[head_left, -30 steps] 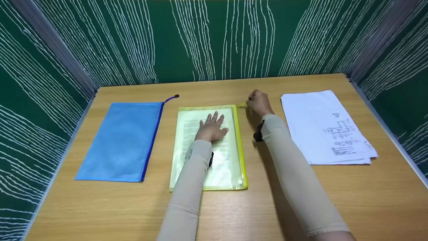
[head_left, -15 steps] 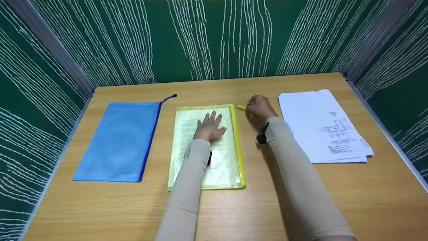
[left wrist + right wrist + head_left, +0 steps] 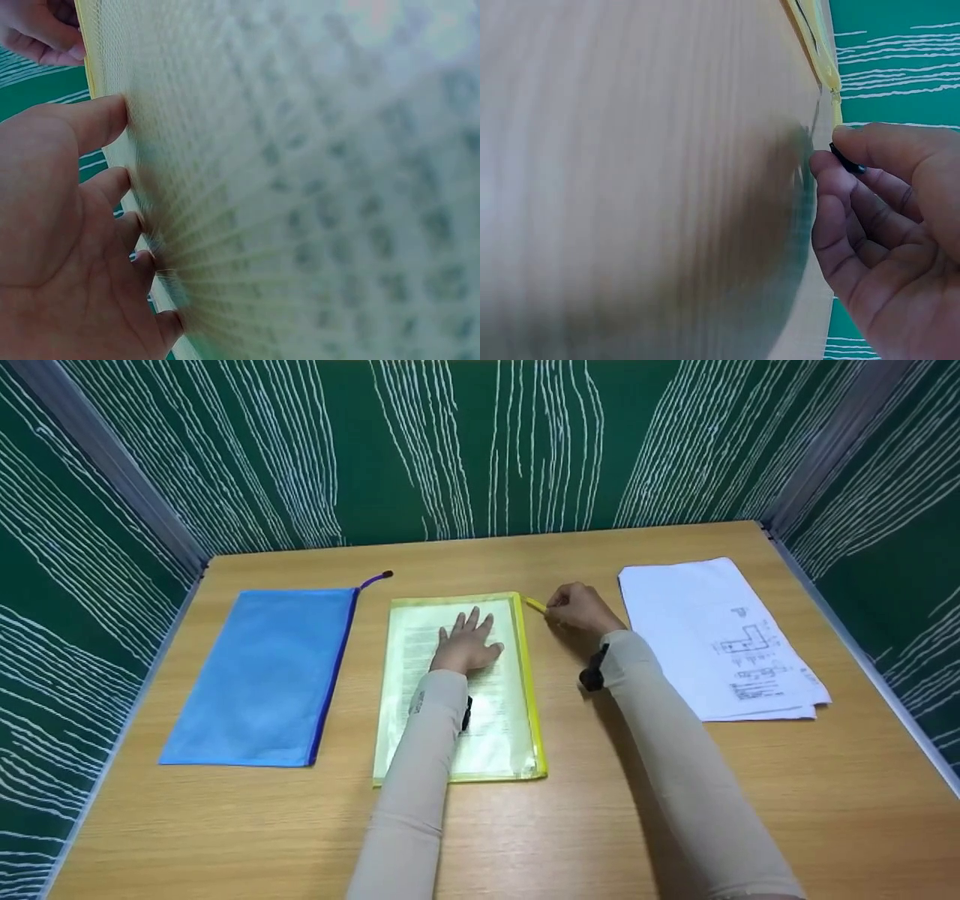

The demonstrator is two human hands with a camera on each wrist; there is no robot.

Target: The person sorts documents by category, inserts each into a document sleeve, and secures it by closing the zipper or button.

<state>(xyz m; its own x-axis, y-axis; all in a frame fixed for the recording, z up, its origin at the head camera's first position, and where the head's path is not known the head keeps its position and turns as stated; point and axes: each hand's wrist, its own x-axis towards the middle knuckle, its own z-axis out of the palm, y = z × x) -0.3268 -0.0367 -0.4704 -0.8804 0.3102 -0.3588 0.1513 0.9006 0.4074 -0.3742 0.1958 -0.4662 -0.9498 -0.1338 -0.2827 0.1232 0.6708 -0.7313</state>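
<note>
A see-through yellow zip folder [image 3: 529,690] with printed paper inside lies flat in the middle of the table. My left hand [image 3: 465,649] rests palm down on it, fingers spread and straight; the left wrist view shows the fingertips [image 3: 112,120] touching its mesh surface. Off the folder's top right corner runs the yellow zip tail [image 3: 535,604]. My right hand [image 3: 583,607] pinches its end between thumb and fingers. In the right wrist view a small black zip pull [image 3: 847,160] shows between thumb and forefinger; whether the zip is closed cannot be told.
A blue zip folder [image 3: 259,679] with a purple zip tail [image 3: 373,580] lies to the left. To the right is a stack of white papers [image 3: 675,637], the top sheet printed with a drawing. A green, white-streaked wall [image 3: 525,450] rises behind the wooden table [image 3: 480,840].
My right hand has come slightly nearer to me, still pinching the zip tail, which now slants downward. My left hand stays on the yellow folder. The whole view has shifted slightly.
</note>
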